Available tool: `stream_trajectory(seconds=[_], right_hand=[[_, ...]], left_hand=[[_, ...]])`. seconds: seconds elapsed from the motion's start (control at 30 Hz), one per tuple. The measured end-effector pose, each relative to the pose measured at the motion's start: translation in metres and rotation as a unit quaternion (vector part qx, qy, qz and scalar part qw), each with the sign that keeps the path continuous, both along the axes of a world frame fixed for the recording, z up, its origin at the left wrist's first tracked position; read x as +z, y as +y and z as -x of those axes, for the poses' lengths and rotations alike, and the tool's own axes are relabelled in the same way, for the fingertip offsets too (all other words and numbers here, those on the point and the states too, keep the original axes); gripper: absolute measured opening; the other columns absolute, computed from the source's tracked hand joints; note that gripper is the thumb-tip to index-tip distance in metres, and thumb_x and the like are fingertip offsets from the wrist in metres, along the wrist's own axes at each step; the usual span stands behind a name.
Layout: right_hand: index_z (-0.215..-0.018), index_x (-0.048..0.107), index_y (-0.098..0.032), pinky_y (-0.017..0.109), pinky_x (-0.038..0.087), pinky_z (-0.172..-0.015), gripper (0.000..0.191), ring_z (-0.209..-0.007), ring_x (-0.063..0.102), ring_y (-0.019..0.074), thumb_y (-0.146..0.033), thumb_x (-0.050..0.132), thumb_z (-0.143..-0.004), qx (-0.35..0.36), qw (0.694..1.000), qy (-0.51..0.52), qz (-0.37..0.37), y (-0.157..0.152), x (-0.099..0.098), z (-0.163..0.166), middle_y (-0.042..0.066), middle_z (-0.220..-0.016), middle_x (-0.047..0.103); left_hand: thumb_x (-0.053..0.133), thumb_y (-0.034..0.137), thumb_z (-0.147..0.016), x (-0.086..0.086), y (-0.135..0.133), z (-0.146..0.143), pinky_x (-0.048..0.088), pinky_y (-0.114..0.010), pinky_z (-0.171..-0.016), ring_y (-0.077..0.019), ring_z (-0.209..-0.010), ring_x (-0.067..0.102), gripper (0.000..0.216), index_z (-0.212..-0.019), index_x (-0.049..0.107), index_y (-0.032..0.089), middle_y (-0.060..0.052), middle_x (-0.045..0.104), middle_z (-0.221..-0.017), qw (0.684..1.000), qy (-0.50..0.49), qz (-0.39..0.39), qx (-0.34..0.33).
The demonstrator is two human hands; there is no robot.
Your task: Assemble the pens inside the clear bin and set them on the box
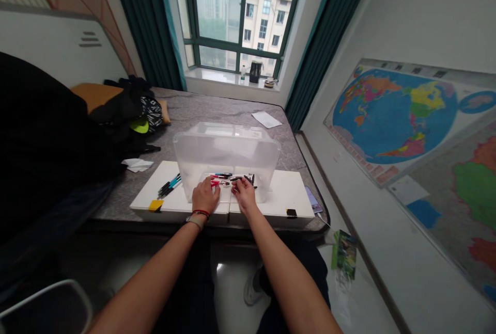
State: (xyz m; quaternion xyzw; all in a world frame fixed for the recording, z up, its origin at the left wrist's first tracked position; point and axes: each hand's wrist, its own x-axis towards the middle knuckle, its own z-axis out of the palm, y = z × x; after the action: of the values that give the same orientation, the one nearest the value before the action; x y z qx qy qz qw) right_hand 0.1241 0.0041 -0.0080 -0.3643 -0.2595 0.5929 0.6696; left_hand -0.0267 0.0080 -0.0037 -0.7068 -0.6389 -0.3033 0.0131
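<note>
A clear plastic bin (228, 153) stands on a white flat box, with pens inside or in front of its lower wall; I cannot tell which. My left hand (205, 197), wearing a red bracelet and a watch, has its fingers closed at the end of a red pen (220, 183). My right hand (244, 194) pinches a slim black pen (234, 179) close by. Behind the hands lies a blue-and-black pen (223, 175). More dark items (251, 179) lie just right of my right fingertips. Several blue and black pens (169, 186) form a bundle to the left.
The white box (287, 189) rests near the front edge of a grey bed-like surface (209, 107). Dark clothing and bags (132, 107) are piled at left, beside crumpled tissue (137, 164). White paper (266, 119) lies behind, and a phone (313, 200) with a cable at right.
</note>
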Motion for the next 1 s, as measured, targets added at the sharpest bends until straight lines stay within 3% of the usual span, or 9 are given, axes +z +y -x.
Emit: stream_trajectory(seconds=[0.33,0.63,1.0], right_hand=[[-0.091,0.060,-0.020,0.024,0.051,-0.064,0.030,-0.063,0.059,0.0097,-0.032,0.078,-0.071,-0.031,0.998,0.051,0.013,0.0008,0.0024,-0.0008,0.000,-0.073,0.068],[-0.092,0.060,-0.019,0.025,0.051,-0.064,0.032,-0.061,0.059,0.0095,-0.035,0.078,-0.070,-0.010,1.000,0.011,0.005,0.0026,-0.0020,0.0002,0.001,-0.073,0.068],[-0.089,0.063,-0.017,0.023,0.050,-0.061,0.031,-0.057,0.056,0.0083,-0.038,0.076,-0.070,0.044,0.996,-0.073,-0.005,-0.0006,0.0027,0.0015,0.002,-0.073,0.069]], left_hand=[[0.044,0.026,-0.089,0.0015,-0.0009,-0.0018,0.037,-0.034,-0.072,-0.0251,-0.088,0.056,0.020,-0.099,0.060,0.020,-0.008,0.063,-0.091,0.999,0.050,0.012,-0.011],[0.044,0.026,-0.088,-0.0006,-0.0001,-0.0013,0.036,-0.035,-0.071,-0.0255,-0.086,0.056,0.018,-0.095,0.061,0.020,-0.009,0.061,-0.088,0.998,0.063,0.001,-0.021],[0.036,0.034,-0.097,-0.0042,-0.0020,0.0009,0.042,-0.037,-0.082,-0.0239,-0.091,0.057,0.028,-0.109,0.056,0.019,-0.010,0.064,-0.099,0.987,0.013,-0.040,-0.155]])
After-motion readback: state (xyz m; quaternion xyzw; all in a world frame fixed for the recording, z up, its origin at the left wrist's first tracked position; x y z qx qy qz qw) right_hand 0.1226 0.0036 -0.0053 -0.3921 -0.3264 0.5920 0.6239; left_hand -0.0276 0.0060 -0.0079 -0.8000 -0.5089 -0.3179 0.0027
